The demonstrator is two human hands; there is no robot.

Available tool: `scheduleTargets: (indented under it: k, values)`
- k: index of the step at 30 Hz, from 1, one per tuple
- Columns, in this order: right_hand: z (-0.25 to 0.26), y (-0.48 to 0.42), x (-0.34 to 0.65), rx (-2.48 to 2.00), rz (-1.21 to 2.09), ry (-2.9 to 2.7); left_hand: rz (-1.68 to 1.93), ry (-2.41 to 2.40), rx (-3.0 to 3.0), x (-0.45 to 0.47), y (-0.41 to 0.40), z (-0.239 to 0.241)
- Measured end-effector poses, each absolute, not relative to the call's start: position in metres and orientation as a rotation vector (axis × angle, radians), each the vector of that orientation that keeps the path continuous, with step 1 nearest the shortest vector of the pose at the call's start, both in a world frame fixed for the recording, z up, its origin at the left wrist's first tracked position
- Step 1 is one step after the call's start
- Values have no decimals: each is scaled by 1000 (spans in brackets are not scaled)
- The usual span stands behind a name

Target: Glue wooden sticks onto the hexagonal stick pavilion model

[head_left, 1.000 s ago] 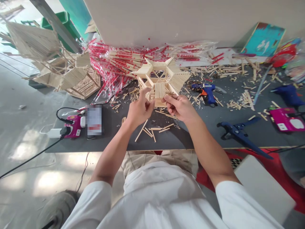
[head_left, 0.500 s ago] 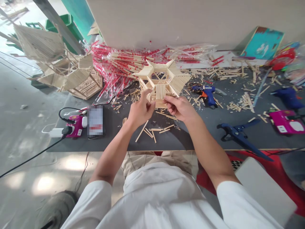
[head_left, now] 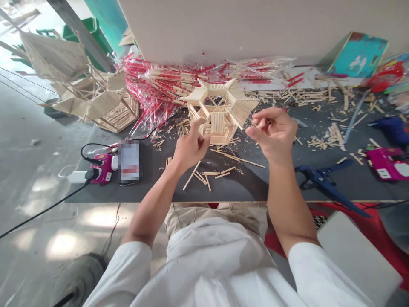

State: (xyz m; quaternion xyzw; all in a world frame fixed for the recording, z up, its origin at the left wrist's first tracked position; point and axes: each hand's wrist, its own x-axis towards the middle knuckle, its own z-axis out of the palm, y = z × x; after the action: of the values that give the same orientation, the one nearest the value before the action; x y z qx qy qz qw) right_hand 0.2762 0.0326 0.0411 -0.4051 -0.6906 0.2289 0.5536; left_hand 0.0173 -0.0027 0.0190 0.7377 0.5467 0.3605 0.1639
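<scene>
A model pavilion of thin wooden sticks (head_left: 218, 123) stands on the dark table in front of me, its flared roof sections set round an open middle. At its front left corner is my left hand (head_left: 191, 147), thumb and index finger apart; whether the fingertips touch the model is hard to tell. My right hand (head_left: 276, 134) is raised to the right of the model, fingers curled and thumb apart, with nothing visible in it. It covers the spot where the blue glue gun lay. Several loose sticks (head_left: 207, 174) lie in front of the model.
Blue cutters (head_left: 322, 181) lie at the front right, near a magenta power strip (head_left: 388, 164) and another blue glue gun (head_left: 391, 130). To the left are a phone (head_left: 129, 162) and a larger stick model (head_left: 99, 102). Bagged red-tipped sticks (head_left: 166, 79) line the back.
My right hand has left the front of the model and moved right, over the glue gun. A long stick now shows on the table below the model. My left hand has stayed nearly in place.
</scene>
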Motion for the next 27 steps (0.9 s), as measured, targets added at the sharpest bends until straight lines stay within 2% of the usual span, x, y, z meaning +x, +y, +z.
scheduleTargets:
  k: [4, 9, 27]
  values:
    - [32, 39, 263, -1094, 195, -1966, 1026, 1566, 2103, 18, -3, 19]
    - [21, 40, 247, -1151, -2, -2061, 1041, 1587, 2094, 19, -4, 20]
    - [19, 41, 243, -1149, 24, -2050, 1030, 1566, 2106, 18, -2, 19]
